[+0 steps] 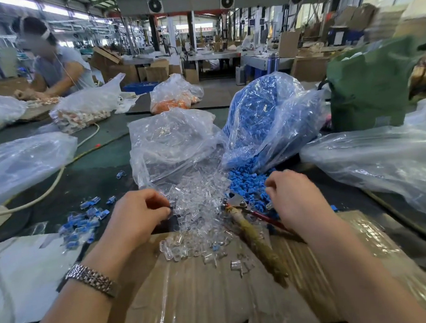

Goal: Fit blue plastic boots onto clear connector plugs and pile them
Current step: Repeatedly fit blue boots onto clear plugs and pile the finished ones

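Observation:
A heap of clear connector plugs [200, 212] spills from a clear bag [173, 144] onto the table and a cardboard sheet [216, 294]. Loose blue boots [246, 184] pour out of a second bag [267, 117] to its right. My left hand [137, 214] is at the left edge of the clear heap, fingers curled, thumb and fingers pinching a clear plug. My right hand [290, 196] hovers over the blue boots with fingers curled down; what it holds is hidden. Several fitted blue-and-clear pieces [85, 220] lie piled at the left.
Cutters with a wrapped handle [252, 231] lie between my hands. Large plastic bags sit at left [23, 162] and right [383, 164]. A green bag [370, 87] stands back right. Another person [54, 64] works at the far left. A cable [54, 180] crosses the table.

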Available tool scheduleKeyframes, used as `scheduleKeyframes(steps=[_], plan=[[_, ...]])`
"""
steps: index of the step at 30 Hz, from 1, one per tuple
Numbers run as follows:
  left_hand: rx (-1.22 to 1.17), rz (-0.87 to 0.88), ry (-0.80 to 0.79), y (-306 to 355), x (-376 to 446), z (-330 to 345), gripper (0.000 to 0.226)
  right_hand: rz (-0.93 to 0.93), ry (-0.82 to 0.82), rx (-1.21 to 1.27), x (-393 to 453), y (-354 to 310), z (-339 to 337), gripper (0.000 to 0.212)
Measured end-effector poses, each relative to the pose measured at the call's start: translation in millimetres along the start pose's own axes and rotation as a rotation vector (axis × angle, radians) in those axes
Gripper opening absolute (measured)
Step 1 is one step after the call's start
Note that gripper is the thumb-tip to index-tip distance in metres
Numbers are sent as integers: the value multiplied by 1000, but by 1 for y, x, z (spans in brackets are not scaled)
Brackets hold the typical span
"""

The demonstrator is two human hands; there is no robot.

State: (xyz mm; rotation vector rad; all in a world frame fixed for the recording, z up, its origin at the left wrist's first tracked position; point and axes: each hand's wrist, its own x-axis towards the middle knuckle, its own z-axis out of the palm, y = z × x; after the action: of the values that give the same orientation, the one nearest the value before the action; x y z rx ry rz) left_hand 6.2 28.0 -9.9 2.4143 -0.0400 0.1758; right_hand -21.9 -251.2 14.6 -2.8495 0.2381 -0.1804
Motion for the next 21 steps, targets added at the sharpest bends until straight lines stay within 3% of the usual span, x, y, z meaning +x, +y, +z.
scheduleKeyframes(steps=[4, 7, 11, 14, 18, 21], plan=[[-386, -99, -73, 6, -1, 0, 13, 42, -31, -138, 11, 14, 14, 32], [-693, -185, -159, 12, -5, 2, 22, 32, -58, -98, 14, 10, 18, 31], [-934, -214, -252, 18, -10, 3, 37, 63, -126, 13, 13, 0, 14, 19], [-1091, -241, -305, 22, -11, 5, 34, 24, -48, 78, 11, 2, 12, 11], [-1217, -238, -374, 25, -13, 7, 19, -85, 98, 392, 6, -2, 8, 16], [-1236, -211, -419, 29, -16, 7, 21, -216, 104, 752, -6, -17, 2, 8]])
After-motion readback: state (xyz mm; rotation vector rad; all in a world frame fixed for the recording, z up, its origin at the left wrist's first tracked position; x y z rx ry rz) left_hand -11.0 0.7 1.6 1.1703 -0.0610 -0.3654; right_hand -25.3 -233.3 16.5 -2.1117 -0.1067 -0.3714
